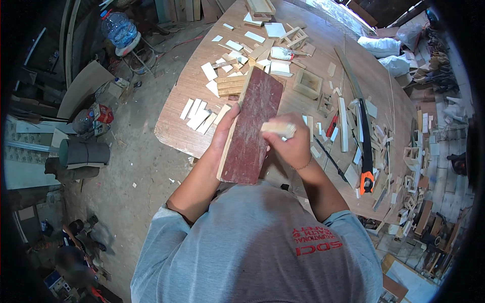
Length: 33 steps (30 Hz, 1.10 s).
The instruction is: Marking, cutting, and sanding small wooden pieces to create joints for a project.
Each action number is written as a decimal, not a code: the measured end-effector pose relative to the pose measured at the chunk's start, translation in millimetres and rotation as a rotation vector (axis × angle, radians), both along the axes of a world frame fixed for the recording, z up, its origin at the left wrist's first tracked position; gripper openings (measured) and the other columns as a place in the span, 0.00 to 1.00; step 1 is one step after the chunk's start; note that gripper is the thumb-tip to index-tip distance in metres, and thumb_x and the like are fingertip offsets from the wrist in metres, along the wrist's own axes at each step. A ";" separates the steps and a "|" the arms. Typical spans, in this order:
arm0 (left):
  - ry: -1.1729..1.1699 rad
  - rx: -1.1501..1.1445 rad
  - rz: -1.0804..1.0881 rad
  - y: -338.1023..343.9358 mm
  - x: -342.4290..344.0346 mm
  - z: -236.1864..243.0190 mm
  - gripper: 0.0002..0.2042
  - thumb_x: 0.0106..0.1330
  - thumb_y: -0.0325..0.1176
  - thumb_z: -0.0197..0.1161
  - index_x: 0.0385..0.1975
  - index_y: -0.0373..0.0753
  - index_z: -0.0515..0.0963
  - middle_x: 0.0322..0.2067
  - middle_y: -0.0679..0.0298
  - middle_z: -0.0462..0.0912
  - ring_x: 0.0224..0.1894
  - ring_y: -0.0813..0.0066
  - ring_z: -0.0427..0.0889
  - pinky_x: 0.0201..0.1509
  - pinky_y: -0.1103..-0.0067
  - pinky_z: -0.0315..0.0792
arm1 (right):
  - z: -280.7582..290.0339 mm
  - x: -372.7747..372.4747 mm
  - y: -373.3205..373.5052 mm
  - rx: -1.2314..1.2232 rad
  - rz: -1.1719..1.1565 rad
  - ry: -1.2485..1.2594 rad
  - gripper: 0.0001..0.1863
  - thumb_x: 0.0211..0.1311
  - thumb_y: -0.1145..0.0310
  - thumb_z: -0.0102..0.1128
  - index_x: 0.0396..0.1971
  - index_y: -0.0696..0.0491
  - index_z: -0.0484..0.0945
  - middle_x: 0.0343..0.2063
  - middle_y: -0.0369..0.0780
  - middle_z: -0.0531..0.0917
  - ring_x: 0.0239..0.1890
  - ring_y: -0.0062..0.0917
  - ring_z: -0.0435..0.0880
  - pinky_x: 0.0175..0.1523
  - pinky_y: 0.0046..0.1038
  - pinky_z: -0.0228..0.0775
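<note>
My left hand (225,130) grips the left edge of a long sanding board (252,123), tilted up in front of my chest. Its dark red, sandpaper-like face is streaked with pale dust. In my right hand (294,145) is a small pale wood block (279,128), pinched between thumb and fingers over the board's right side. The block is slightly smeared by motion, and I cannot tell whether it touches the red face. Behind the board, the worktable (177,129) bears many small wood pieces, among them several pale strips (200,117) near my left hand.
Right of my right hand lie a handsaw with an orange handle (367,183), a red-handled tool (332,125) and a thin dark rod (331,159). Farther back are a small wooden box frame (307,84) and a white bottle (283,53). A water jug (118,29) stands on a stool at left.
</note>
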<state>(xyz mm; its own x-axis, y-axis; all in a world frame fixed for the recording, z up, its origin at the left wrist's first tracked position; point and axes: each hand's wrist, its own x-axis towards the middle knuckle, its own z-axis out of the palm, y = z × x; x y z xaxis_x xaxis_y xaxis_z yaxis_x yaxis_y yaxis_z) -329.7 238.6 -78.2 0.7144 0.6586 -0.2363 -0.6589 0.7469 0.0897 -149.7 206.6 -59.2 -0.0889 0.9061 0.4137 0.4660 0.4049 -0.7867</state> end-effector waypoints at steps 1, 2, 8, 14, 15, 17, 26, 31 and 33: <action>-0.051 0.119 -0.048 -0.7 -0.2 -3.5 0.34 0.67 0.59 0.44 0.58 0.33 0.66 0.50 0.47 0.75 0.49 0.51 0.78 0.55 0.62 0.73 | -3.4 -5.0 -0.2 -0.055 -0.080 0.154 0.12 0.43 0.74 0.73 0.30 0.53 0.80 0.27 0.36 0.82 0.33 0.31 0.81 0.48 0.31 0.70; -0.051 0.122 -0.044 -1.8 1.8 -6.5 0.34 0.67 0.59 0.44 0.58 0.33 0.66 0.50 0.47 0.75 0.49 0.51 0.78 0.55 0.62 0.73 | -3.3 -9.4 -7.1 -0.053 -0.076 0.154 0.12 0.43 0.74 0.73 0.30 0.53 0.80 0.27 0.36 0.82 0.33 0.31 0.81 0.48 0.31 0.70; 0.075 0.094 -0.107 -9.8 4.1 -11.9 0.31 0.66 0.58 0.46 0.57 0.36 0.67 0.45 0.42 0.76 0.43 0.55 0.80 0.49 0.61 0.76 | -16.3 4.7 -3.2 -0.134 -0.036 0.192 0.11 0.45 0.74 0.71 0.29 0.53 0.77 0.23 0.40 0.80 0.31 0.32 0.81 0.48 0.39 0.70; -0.037 0.077 -0.055 -9.7 18.5 -7.0 0.29 0.67 0.52 0.47 0.56 0.32 0.68 0.47 0.47 0.78 0.47 0.54 0.80 0.56 0.63 0.73 | 2.0 -25.2 -40.9 0.135 0.289 0.065 0.12 0.41 0.70 0.74 0.26 0.52 0.79 0.20 0.39 0.76 0.27 0.36 0.77 0.38 0.35 0.67; 0.035 0.041 -0.028 -9.5 19.4 -8.0 0.29 0.67 0.52 0.47 0.56 0.32 0.68 0.47 0.47 0.78 0.47 0.54 0.79 0.56 0.63 0.72 | -0.5 -17.3 -32.4 0.148 0.172 0.037 0.11 0.42 0.71 0.73 0.25 0.53 0.78 0.21 0.39 0.77 0.27 0.34 0.78 0.37 0.34 0.68; -0.109 0.166 -0.129 -11.3 11.0 -18.3 0.28 0.66 0.51 0.48 0.57 0.32 0.67 0.48 0.47 0.77 0.49 0.54 0.78 0.58 0.62 0.71 | -13.7 13.1 0.2 -0.133 -0.056 0.252 0.09 0.45 0.74 0.70 0.24 0.54 0.77 0.24 0.40 0.80 0.29 0.29 0.81 0.35 0.32 0.72; -0.053 0.060 -0.030 -2.7 19.8 -16.9 0.31 0.67 0.53 0.45 0.60 0.33 0.65 0.54 0.45 0.72 0.55 0.50 0.75 0.61 0.57 0.67 | -21.0 23.7 18.5 -0.193 -0.126 0.328 0.11 0.43 0.74 0.70 0.28 0.54 0.77 0.29 0.40 0.81 0.31 0.31 0.81 0.39 0.28 0.74; -0.082 -0.011 -0.032 -0.7 29.9 -5.4 0.30 0.66 0.54 0.47 0.57 0.34 0.68 0.50 0.47 0.76 0.50 0.54 0.78 0.57 0.60 0.70 | 4.3 -15.4 -21.3 0.244 0.378 -0.142 0.12 0.40 0.66 0.74 0.23 0.50 0.78 0.27 0.42 0.80 0.27 0.38 0.80 0.40 0.36 0.67; 0.134 -0.005 -0.003 0.2 30.4 -4.8 0.30 0.64 0.56 0.49 0.55 0.35 0.70 0.46 0.49 0.79 0.46 0.56 0.80 0.54 0.63 0.73 | -13.2 1.0 -13.4 0.020 0.093 0.150 0.12 0.41 0.67 0.73 0.24 0.50 0.77 0.25 0.41 0.79 0.27 0.37 0.79 0.40 0.35 0.67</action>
<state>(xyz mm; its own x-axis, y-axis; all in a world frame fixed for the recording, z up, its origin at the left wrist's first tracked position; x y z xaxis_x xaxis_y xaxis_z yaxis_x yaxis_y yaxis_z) -299.4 238.8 -83.1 0.6786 0.6547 -0.3330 -0.6388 0.7498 0.1724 -148.7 193.3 -72.4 -0.1080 0.8884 0.4461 0.3041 0.4568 -0.8360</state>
